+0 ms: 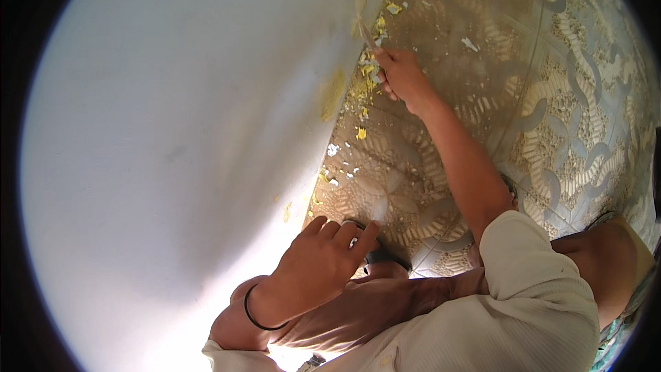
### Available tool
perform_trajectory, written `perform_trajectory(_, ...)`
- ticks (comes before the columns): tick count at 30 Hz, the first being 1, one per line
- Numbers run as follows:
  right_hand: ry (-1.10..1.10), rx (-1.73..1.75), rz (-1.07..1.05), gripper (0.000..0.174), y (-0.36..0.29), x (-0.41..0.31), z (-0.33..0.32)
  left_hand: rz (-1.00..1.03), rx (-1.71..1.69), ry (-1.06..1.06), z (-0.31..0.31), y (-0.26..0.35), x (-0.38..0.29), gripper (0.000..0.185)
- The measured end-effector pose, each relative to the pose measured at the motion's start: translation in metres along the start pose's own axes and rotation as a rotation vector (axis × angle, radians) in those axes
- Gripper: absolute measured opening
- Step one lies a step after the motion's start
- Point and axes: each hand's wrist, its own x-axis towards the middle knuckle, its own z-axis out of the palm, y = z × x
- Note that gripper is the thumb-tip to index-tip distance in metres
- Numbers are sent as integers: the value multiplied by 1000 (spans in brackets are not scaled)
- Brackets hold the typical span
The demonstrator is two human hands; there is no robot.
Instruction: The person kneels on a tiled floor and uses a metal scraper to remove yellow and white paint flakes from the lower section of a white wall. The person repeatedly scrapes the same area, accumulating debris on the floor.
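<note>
My right hand (pixel 405 77) grips a thin scraper (pixel 366 35), its blade blurred. The blade's tip lies at a yellowish patch low on the pale, painted wall (pixel 181 103), close to where wall meets floor. A larger yellow bare patch (pixel 333 94) shows on the wall nearer to me. Flakes of yellow and white paint (pixel 367 81) lie along the wall's foot, beside my right hand. My left hand (pixel 323 261), with a black band at its wrist, hovers over or rests by my bent leg, fingers spread and nothing visible in it.
Patterned paving tiles (pixel 563 129) with raised pebble-like relief cover the floor on the right. A white flake (pixel 470 44) lies farther out on the tiles. My sandalled foot (pixel 384 258) is partly hidden below my left hand. Bright light falls on the wall's lower part.
</note>
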Motion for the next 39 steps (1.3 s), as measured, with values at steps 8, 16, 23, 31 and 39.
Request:
perform_trajectory(8,-3,52,-45,47,4,8,16,15,29,22,2,8,-6,59)
perform_trajectory(16,-12,-3,6,46,-7,21,4,-19,2,-10,1,8,-21,60)
perform_trajectory(23,71,26,-43,49,9,-3,26,12,36,93,0,9,-20,59)
perform_trajectory(31,78,8,-148,50,12,7,38,-2,30,94,4,11,-23,59)
perform_trajectory(39,66,175,-108,49,6,68,-14,62,37,98,6,13,-21,59)
